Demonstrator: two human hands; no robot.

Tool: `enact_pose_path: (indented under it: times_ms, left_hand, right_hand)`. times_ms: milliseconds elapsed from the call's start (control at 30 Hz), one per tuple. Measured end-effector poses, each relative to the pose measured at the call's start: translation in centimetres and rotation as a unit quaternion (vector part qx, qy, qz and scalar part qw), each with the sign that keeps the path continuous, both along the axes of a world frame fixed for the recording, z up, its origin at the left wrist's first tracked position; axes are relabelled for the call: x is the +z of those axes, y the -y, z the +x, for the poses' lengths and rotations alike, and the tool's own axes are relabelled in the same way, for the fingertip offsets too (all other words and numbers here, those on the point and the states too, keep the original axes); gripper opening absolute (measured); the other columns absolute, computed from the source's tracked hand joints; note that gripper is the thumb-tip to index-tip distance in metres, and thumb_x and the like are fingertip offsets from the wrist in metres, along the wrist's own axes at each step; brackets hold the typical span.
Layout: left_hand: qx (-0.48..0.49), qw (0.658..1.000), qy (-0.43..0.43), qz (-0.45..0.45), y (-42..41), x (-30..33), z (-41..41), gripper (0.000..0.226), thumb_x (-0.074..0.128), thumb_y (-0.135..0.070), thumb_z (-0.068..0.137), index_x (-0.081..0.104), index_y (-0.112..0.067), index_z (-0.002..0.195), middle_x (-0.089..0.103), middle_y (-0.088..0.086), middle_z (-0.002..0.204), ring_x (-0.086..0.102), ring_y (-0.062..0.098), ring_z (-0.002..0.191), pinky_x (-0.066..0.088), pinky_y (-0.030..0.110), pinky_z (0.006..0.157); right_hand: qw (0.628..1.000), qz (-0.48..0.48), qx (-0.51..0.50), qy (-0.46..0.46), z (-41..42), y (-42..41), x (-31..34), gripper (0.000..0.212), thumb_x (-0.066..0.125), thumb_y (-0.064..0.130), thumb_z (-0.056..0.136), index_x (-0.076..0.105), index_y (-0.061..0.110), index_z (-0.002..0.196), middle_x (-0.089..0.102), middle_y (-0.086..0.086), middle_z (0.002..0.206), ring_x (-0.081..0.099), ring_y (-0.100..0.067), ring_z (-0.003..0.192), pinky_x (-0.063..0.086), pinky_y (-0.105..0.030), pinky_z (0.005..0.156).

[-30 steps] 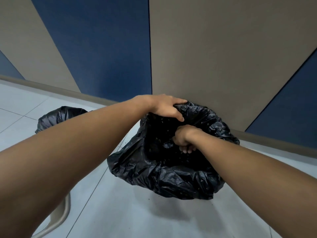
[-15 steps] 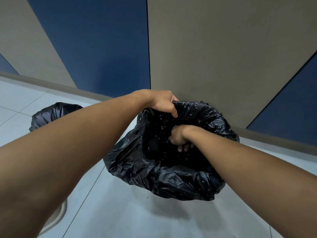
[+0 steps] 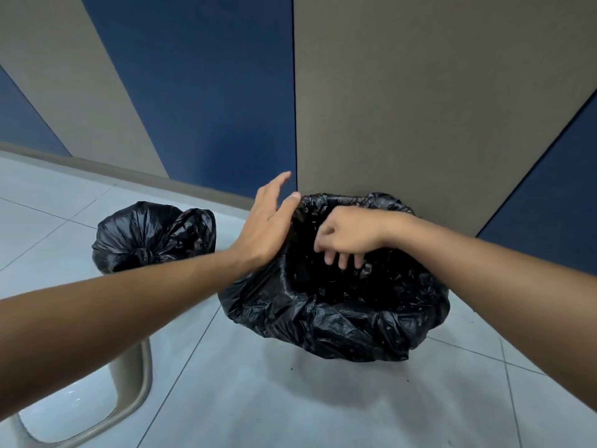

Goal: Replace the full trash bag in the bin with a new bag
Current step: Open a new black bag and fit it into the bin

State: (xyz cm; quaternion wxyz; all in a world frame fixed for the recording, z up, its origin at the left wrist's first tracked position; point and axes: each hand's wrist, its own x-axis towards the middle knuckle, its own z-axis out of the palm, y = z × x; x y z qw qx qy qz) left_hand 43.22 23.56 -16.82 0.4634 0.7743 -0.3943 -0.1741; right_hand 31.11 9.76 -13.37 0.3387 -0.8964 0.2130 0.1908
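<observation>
New black bag draped over bin against wall panel, mouth open. Left hand flat, fingers straight, palm against bag's left rim. Right hand over opening, fingers loosely spread, holding nothing. Tied full bag on floor, left.

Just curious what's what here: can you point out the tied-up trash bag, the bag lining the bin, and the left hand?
tied trash bag [image 3: 145, 234], head view, upper side.
bin liner [image 3: 339, 324], head view, front fold.
left hand [image 3: 268, 224], head view, back.

Tiled floor, blue-beige wall panels, beige frame
</observation>
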Motion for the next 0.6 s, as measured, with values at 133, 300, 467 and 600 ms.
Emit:
enact_pose_path:
  times_ms: [133, 300, 467, 600]
  left_hand:
    - [0.056, 0.982, -0.178, 0.006, -4.5, -2.6, -2.4, 0.079, 0.04, -0.077, 0.081, 0.039, -0.045, 0.153, 0.039, -0.012, 0.159, 0.037, 0.006, 0.144, 0.024, 0.04, 0.125]
    - [-0.022, 0.969, -0.245, -0.023, -6.8, -4.8, -5.3, 0.05, 0.028, -0.065, 0.104, 0.052, -0.046, 0.144, 0.061, -0.015, 0.144, 0.054, 0.01, 0.138, 0.038, 0.046, 0.116]
    - [-0.031, 0.914, -0.403, 0.02, -6.3, -5.7, -6.8, 0.058, 0.028, -0.077, 0.099, 0.07, -0.047, 0.125, 0.073, -0.011, 0.128, 0.068, 0.006, 0.119, 0.052, 0.032, 0.104]
    - [-0.001, 0.88, -0.476, 0.003, -5.1, -6.1, -6.5, 0.077, 0.026, -0.077, 0.099, 0.066, -0.024, 0.137, 0.073, 0.009, 0.129, 0.069, 0.023, 0.122, 0.045, 0.045, 0.114]
  right_hand:
    - [0.989, 0.023, 0.085, -0.116, -1.3, -2.0, -1.8, 0.085, 0.07, 0.02, 0.096, 0.018, 0.01, 0.162, 0.065, -0.011, 0.127, 0.07, -0.014, 0.077, 0.062, -0.036, 0.069]
    - [0.975, -0.144, 0.169, 0.0, -0.7, -4.4, -3.0, 0.017, 0.065, 0.026, 0.094, 0.066, 0.009, 0.098, 0.073, -0.014, 0.101, 0.061, -0.022, 0.082, 0.045, -0.026, 0.072]
    - [0.968, -0.192, 0.159, -0.024, -0.2, -5.6, -4.2, 0.024, 0.059, 0.004, 0.092, 0.048, 0.009, 0.071, 0.061, -0.018, 0.094, 0.057, -0.026, 0.083, 0.039, -0.029, 0.066]
    - [0.972, -0.183, 0.146, -0.028, 0.1, -5.7, -4.8, 0.015, 0.057, 0.0, 0.092, 0.054, 0.011, 0.082, 0.067, -0.023, 0.107, 0.067, -0.035, 0.096, 0.039, -0.028, 0.069]
